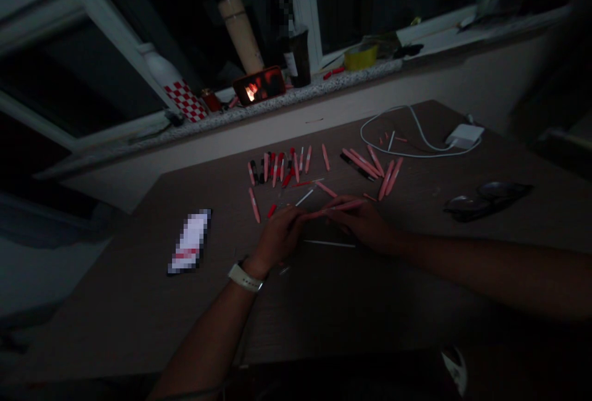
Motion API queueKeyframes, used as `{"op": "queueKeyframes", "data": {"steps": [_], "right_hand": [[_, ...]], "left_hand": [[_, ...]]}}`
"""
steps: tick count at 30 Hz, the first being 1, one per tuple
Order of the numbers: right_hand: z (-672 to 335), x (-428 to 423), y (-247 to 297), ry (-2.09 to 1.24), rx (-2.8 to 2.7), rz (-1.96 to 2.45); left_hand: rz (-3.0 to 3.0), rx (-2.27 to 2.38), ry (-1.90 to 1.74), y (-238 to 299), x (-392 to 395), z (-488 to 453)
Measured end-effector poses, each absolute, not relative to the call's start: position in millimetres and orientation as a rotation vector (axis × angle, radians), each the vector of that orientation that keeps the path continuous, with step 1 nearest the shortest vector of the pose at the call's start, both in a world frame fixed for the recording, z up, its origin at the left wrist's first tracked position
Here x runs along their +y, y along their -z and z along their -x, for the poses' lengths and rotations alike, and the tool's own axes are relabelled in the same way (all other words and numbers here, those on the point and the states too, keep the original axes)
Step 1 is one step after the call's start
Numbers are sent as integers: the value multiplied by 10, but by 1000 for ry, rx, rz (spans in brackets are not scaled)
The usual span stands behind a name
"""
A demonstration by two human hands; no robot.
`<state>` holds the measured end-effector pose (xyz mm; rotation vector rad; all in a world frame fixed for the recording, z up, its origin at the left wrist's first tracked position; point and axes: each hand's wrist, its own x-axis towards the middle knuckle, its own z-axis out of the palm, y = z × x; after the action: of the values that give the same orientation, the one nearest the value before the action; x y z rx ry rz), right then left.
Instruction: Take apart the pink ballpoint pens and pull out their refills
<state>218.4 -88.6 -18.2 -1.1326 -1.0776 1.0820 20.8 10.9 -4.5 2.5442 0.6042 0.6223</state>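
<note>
My left hand (277, 237), with a white watch band (245, 277) on its wrist, grips one end of a long pink pen barrel (335, 208). My right hand (358, 223) closes on the same barrel farther along. Many pink, red and black pen parts (287, 169) lie in loose rows on the dark wooden table (139, 302) just beyond my hands. A thin white rod (329, 243) lies just below them, close to my right hand. A short red piece (272, 210) sits near my left fingers.
A white charger with its cable (464, 136) and dark glasses (485, 201) lie to the right. A pixelated phone-like object (189, 242) lies to the left. Bottles, a lit phone screen and a yellow container stand on the stone windowsill (296, 95).
</note>
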Motion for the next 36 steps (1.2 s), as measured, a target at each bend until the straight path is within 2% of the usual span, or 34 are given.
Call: {"op": "queueKeyframes", "data": {"steps": [36], "right_hand": [[-2172, -798, 233, -1072, -775, 1049]], "left_hand": [[-2552, 770, -791, 56, 167, -201]]}}
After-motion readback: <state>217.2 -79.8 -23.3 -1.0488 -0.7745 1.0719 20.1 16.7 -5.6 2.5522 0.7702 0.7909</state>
